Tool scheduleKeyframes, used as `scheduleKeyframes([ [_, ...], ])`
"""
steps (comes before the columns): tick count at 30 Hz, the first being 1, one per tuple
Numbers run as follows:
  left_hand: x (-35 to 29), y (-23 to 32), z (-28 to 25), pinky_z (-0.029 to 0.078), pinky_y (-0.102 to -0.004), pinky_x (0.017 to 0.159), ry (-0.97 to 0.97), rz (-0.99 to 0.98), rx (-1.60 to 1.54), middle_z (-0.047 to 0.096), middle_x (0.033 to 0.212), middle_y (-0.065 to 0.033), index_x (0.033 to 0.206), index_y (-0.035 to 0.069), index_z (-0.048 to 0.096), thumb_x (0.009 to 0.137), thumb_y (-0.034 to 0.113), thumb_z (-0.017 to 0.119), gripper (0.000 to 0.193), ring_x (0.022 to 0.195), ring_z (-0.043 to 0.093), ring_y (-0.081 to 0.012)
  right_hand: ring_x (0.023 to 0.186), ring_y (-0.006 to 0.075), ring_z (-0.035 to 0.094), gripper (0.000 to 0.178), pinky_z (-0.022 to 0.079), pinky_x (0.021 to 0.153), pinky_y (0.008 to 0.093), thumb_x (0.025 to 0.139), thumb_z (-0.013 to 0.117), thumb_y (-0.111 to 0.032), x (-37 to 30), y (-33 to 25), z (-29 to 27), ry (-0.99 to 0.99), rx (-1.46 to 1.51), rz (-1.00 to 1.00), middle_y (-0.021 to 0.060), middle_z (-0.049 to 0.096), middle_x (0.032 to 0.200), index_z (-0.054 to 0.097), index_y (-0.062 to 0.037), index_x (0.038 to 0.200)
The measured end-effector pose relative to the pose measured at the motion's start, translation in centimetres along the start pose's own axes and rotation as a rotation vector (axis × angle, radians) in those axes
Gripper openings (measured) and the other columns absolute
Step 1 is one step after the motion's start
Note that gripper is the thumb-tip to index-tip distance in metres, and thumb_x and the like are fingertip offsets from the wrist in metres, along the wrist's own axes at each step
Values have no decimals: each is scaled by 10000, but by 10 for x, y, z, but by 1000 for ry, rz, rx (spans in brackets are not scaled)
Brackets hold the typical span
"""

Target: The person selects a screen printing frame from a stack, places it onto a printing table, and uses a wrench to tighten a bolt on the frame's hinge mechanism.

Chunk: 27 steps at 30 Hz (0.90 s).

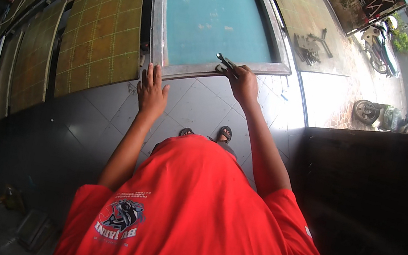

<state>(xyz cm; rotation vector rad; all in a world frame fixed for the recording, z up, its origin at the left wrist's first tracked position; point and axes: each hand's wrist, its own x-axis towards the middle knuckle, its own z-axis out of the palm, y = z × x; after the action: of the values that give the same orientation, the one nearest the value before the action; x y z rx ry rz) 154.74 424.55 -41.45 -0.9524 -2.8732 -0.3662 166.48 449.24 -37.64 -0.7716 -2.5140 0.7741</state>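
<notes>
In front of me lies a screen-printing frame (217, 16) with teal mesh inside a grey, worn rim. My left hand (151, 94) is at the frame's near left corner, fingers stretched out and holding nothing; I cannot tell whether the fingertips touch the rim. Over the near rim, right of the middle, my right hand (245, 84) is closed around a metal clamp-like tool (225, 64). The tool's narrow end points up and left over the mesh edge. My fingers and palm cover its rear part.
Brown boards with yellow grid lines (104, 30) stand to the left. At the right, a board (311, 16) bears several dark metal pieces (308, 50). A dark cabinet-like surface (368, 176) fills the lower right. Motorbikes (381, 115) are outside; grey tiles (105, 103) cover the floor.
</notes>
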Motion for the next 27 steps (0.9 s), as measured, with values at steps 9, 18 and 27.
scheduleKeyframes([
  [9, 0, 4, -3, 285, -487, 1018, -34, -25, 3, 154, 1477, -149, 1424, 78, 180, 882, 288, 526, 677, 1309, 292, -331, 818, 282, 623, 449, 499, 683, 377, 687, 759, -322, -18, 5, -9, 126, -37, 24, 80, 605, 972, 628, -99, 1054],
  [18, -1, 6, -5, 279, -483, 1022, -25, -27, 5, 160, 1474, -146, 1419, 72, 183, 884, 281, 525, 668, 1316, 268, -337, 762, 279, 642, 502, 518, 616, 374, 690, 740, -371, -16, 2, -5, 71, -218, 63, 109, 548, 1086, 573, -81, 1065],
  [27, -1, 4, -1, 278, -506, 1016, -19, -38, -4, 167, 1479, -123, 1424, 92, 194, 873, 306, 544, 687, 1321, 254, -327, 775, 285, 633, 480, 518, 614, 367, 702, 724, -417, -3, 9, -26, -15, -260, 79, 108, 589, 929, 603, -63, 1003],
])
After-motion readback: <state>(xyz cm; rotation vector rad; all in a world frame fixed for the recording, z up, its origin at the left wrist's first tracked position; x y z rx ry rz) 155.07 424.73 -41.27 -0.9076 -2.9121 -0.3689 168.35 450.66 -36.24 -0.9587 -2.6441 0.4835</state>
